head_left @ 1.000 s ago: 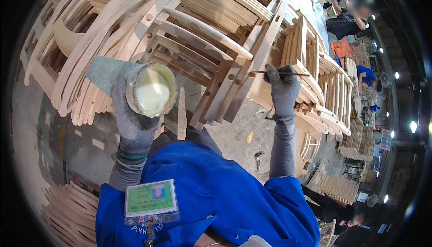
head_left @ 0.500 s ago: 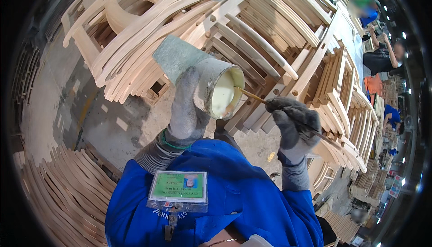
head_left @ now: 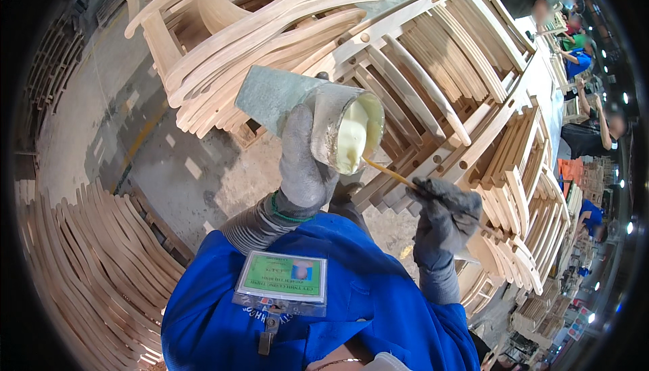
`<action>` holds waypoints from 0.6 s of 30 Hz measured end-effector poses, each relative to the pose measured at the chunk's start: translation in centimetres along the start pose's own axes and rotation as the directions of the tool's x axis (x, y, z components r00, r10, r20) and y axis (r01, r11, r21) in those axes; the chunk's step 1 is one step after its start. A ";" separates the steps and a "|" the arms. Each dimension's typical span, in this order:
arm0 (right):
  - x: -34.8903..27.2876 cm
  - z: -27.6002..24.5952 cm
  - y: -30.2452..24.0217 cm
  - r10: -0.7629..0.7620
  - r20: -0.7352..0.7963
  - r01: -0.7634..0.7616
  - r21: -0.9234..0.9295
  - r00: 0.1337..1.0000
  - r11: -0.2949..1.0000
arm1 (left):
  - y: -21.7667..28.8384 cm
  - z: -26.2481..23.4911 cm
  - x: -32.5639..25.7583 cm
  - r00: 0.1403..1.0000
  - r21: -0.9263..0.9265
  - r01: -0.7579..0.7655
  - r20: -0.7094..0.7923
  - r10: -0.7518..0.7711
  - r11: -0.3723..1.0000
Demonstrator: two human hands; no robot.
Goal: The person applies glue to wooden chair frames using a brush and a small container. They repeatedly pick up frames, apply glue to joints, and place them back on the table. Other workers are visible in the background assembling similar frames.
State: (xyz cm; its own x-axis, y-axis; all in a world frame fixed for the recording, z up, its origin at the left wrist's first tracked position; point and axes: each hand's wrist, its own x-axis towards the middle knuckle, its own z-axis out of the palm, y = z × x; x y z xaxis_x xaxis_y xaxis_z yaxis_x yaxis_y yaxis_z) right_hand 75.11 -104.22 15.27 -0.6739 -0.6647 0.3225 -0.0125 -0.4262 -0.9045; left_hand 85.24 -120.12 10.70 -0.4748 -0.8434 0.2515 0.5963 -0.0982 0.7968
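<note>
My left hand (head_left: 301, 158), in a grey glove, is wrapped round a round, stained whitish cup (head_left: 326, 124). The cup tilts to the right, so its mouth and the thick pale-cream liquid (head_left: 352, 134) inside show. A flat grey-green piece (head_left: 272, 97) sticks out to the left behind the cup; how it is held or joined there is hidden. My right hand (head_left: 447, 214), in a darker grey glove, is closed on a thin wooden stick (head_left: 392, 174). The stick's tip is at the cup's lower right rim, by the liquid.
Stacked curved wooden frames (head_left: 270, 40) stand ahead on the left. Ladder-like wooden frames (head_left: 433, 67) are piled ahead and to the right. Many curved slats (head_left: 94, 256) lie at lower left. Concrete floor (head_left: 176, 161) shows between the stacks. Other people (head_left: 585, 138) work at far right.
The stick's tip has moved from inside the cup's mouth down to its lower right rim. The cup and both hands stay close together. The whole view has shifted slightly.
</note>
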 end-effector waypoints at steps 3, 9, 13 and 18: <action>0.4 0.2 1.6 0.049 -0.042 -0.047 0.048 0.998 0.998 | 0.8 0.8 0.7 0.971 -0.494 0.220 0.032 -0.236 0.841; 2.4 0.3 1.7 0.153 -0.031 -0.153 -0.014 0.988 0.988 | -2.6 -2.2 0.4 0.997 0.330 0.003 -0.077 0.024 0.944; 11.8 0.5 1.9 0.164 0.125 -0.145 -0.149 0.978 0.978 | -2.6 -4.3 1.0 0.937 0.608 -0.281 0.006 0.349 0.742; 25.1 1.0 6.4 0.167 0.279 -0.034 -0.426 0.946 0.904 | -1.3 -5.1 1.6 0.928 0.696 -0.212 -0.077 0.365 0.686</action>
State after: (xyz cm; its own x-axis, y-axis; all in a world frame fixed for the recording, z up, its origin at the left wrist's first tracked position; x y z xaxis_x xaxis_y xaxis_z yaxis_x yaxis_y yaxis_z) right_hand 58.85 -124.26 17.88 -0.4336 -0.8709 0.2313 -0.3028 -0.1009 -0.9477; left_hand 86.98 -123.99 7.27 -0.1727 -0.8591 0.4818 0.0594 0.4792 0.8757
